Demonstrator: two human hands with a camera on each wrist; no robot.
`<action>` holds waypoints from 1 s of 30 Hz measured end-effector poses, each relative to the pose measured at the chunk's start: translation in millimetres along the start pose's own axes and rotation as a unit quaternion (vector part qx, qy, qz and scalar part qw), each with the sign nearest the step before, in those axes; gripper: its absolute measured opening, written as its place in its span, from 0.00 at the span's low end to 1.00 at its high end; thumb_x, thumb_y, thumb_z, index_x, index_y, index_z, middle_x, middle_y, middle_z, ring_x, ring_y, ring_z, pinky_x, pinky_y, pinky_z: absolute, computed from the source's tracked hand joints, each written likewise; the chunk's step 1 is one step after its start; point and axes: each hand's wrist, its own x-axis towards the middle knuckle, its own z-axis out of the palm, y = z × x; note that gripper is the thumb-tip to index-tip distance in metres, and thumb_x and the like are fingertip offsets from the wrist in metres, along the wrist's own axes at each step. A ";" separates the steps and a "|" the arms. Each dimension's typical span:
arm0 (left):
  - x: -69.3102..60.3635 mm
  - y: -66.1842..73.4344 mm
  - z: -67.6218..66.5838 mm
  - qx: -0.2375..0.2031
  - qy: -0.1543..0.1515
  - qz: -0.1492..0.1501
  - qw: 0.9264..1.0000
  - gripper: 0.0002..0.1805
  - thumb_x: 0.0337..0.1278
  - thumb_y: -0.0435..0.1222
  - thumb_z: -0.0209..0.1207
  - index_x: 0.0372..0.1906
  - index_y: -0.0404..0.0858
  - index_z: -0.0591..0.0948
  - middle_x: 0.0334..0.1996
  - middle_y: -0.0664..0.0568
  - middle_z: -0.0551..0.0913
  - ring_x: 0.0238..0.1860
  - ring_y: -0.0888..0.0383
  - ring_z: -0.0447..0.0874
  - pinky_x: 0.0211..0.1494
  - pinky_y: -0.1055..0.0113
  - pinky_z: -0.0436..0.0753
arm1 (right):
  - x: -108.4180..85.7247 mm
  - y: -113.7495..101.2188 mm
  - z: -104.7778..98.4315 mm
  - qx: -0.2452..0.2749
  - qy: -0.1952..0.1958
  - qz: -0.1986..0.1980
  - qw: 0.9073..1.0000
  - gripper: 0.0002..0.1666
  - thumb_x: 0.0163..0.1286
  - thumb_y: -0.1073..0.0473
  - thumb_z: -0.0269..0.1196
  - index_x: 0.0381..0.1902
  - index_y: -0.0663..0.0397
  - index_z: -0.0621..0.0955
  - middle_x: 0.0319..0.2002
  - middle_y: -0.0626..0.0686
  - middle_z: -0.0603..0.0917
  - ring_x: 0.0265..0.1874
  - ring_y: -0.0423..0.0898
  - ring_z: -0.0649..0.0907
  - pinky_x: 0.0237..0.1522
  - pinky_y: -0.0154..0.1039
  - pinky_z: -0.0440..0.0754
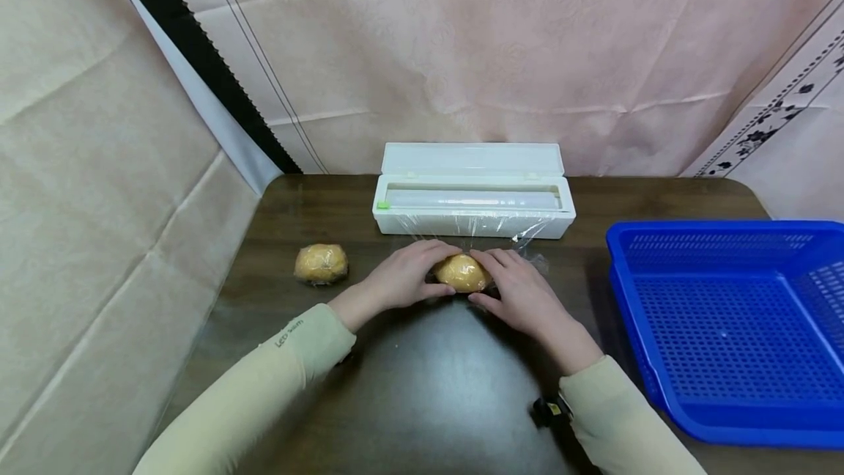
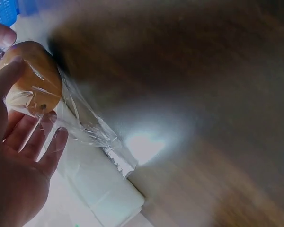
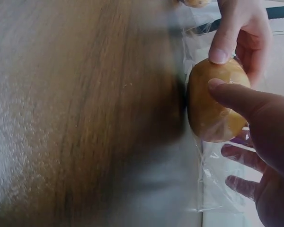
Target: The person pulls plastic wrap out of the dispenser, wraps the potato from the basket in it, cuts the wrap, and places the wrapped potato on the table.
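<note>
A yellow potato [image 1: 464,274] lies on the table under clear plastic wrap [image 2: 92,130], in front of the white wrap box [image 1: 389,223]. My left hand [image 1: 410,273] holds its left side, thumb on the near face. My right hand [image 1: 524,292] holds the right side, its thumb [image 3: 236,97] also pressed on the potato in the right wrist view. Fingers of both hands reach round behind, among loose film. The film still runs from the potato to the box. A second potato [image 1: 321,264], wrapped in film, sits apart to the left.
The box's lid [image 1: 471,160] stands up, with the film roll [image 1: 471,199] inside. A blue plastic basket [image 1: 732,416] stands at the right of the dark wooden table [image 1: 422,402]. Pale cloth [image 1: 475,57] hangs behind the table.
</note>
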 end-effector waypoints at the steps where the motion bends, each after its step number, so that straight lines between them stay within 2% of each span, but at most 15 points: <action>1: 0.3 -0.5 -0.6 -0.003 -0.003 -0.003 1.000 0.34 0.66 0.48 0.74 0.72 0.40 0.78 0.66 0.49 0.82 0.67 0.52 0.80 0.71 0.53 0.78 | 0.9 0.5 0.2 -0.001 0.000 -0.003 1.000 0.41 0.68 0.50 0.78 0.73 0.60 0.76 0.60 0.60 0.84 0.60 0.61 0.83 0.60 0.61 0.82; 4: 0.5 -1.6 -2.2 -0.016 -0.010 -0.012 1.000 0.35 0.67 0.47 0.73 0.74 0.40 0.77 0.68 0.48 0.82 0.69 0.50 0.79 0.73 0.52 0.77 | 3.6 2.0 0.7 0.007 -0.005 -0.004 1.000 0.38 0.68 0.52 0.78 0.70 0.60 0.78 0.58 0.59 0.85 0.57 0.60 0.84 0.58 0.61 0.83; 8: -0.5 -2.1 -3.8 -0.029 -0.003 -0.016 0.999 0.36 0.69 0.47 0.71 0.76 0.40 0.75 0.69 0.46 0.81 0.70 0.48 0.78 0.74 0.50 0.76 | 7.5 3.6 -0.8 0.022 -0.019 0.009 1.000 0.36 0.69 0.53 0.77 0.69 0.61 0.78 0.57 0.60 0.85 0.58 0.60 0.83 0.58 0.61 0.83; 14: -2.0 -1.0 -1.7 0.017 0.037 0.010 0.999 0.38 0.66 0.47 0.73 0.76 0.40 0.75 0.70 0.45 0.79 0.70 0.47 0.77 0.75 0.50 0.75 | 13.7 6.2 -3.7 0.048 -0.048 0.033 0.997 0.35 0.72 0.52 0.74 0.70 0.61 0.78 0.61 0.62 0.84 0.62 0.63 0.81 0.63 0.63 0.79; 19: 2.2 -0.1 2.3 0.016 0.034 0.011 0.999 0.39 0.64 0.47 0.75 0.76 0.40 0.75 0.69 0.47 0.79 0.69 0.48 0.78 0.71 0.50 0.78 | 16.3 9.0 -4.7 0.070 -0.059 0.051 0.994 0.33 0.73 0.53 0.72 0.70 0.61 0.78 0.62 0.64 0.83 0.62 0.64 0.81 0.63 0.64 0.79; 24: 8.0 -2.0 1.4 -0.001 0.039 -0.005 0.999 0.35 0.64 0.47 0.75 0.72 0.40 0.78 0.66 0.46 0.82 0.67 0.48 0.80 0.70 0.50 0.80 | 17.9 8.0 -4.0 0.065 -0.069 0.067 0.993 0.35 0.75 0.50 0.70 0.72 0.61 0.76 0.64 0.65 0.82 0.62 0.64 0.81 0.63 0.65 0.79; 30: 13.1 -5.8 -2.0 -0.017 0.027 -0.017 0.999 0.33 0.65 0.47 0.74 0.70 0.40 0.80 0.65 0.45 0.83 0.67 0.49 0.80 0.71 0.52 0.78 | 13.8 8.6 -6.3 0.023 -0.065 0.090 0.994 0.35 0.76 0.45 0.69 0.72 0.57 0.77 0.63 0.63 0.83 0.63 0.64 0.81 0.61 0.66 0.79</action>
